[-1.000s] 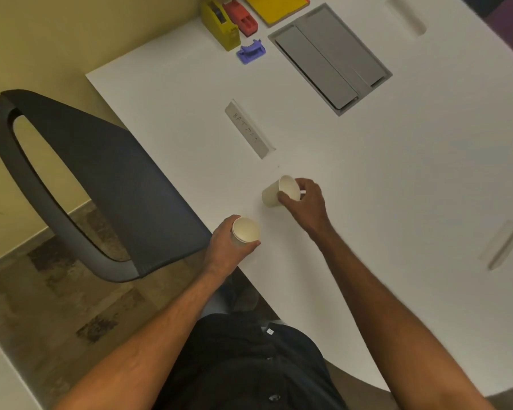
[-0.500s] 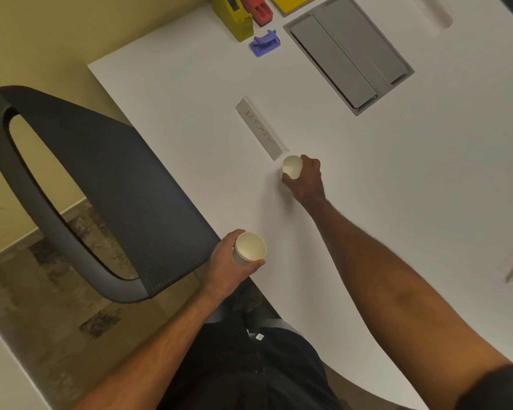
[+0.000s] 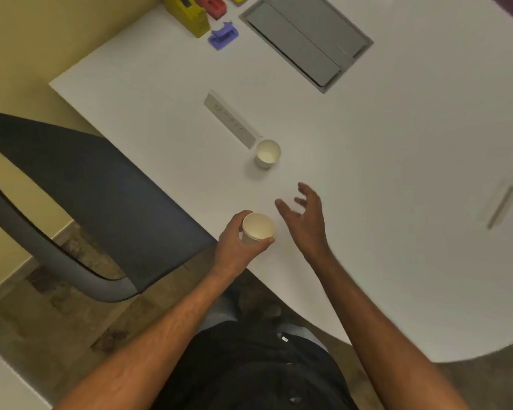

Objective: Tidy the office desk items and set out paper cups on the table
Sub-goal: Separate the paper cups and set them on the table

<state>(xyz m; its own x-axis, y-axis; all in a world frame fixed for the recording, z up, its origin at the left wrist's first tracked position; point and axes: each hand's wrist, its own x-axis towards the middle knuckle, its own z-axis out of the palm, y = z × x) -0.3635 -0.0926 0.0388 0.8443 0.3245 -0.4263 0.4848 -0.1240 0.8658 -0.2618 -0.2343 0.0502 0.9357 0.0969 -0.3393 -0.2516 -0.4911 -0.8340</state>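
One white paper cup (image 3: 267, 154) stands upright on the white table (image 3: 397, 179), just at the near end of a flat socket strip (image 3: 231, 122). My right hand (image 3: 304, 220) hovers over the table a little nearer than that cup, fingers spread, holding nothing. My left hand (image 3: 237, 247) is at the table's near edge, wrapped around a stack of paper cups (image 3: 256, 229) held upright with the mouth facing up.
A dark office chair (image 3: 80, 202) stands left of me against the table edge. At the far end are a yellow tape dispenser (image 3: 187, 13), a red item (image 3: 212, 5), a purple item (image 3: 223, 37) and a grey cable hatch (image 3: 305, 39). A slot (image 3: 502, 207) lies at right.
My right hand set the cup down by the socket strip, let go and drew back toward me, fingers now apart. My left hand kept hold of its cups.
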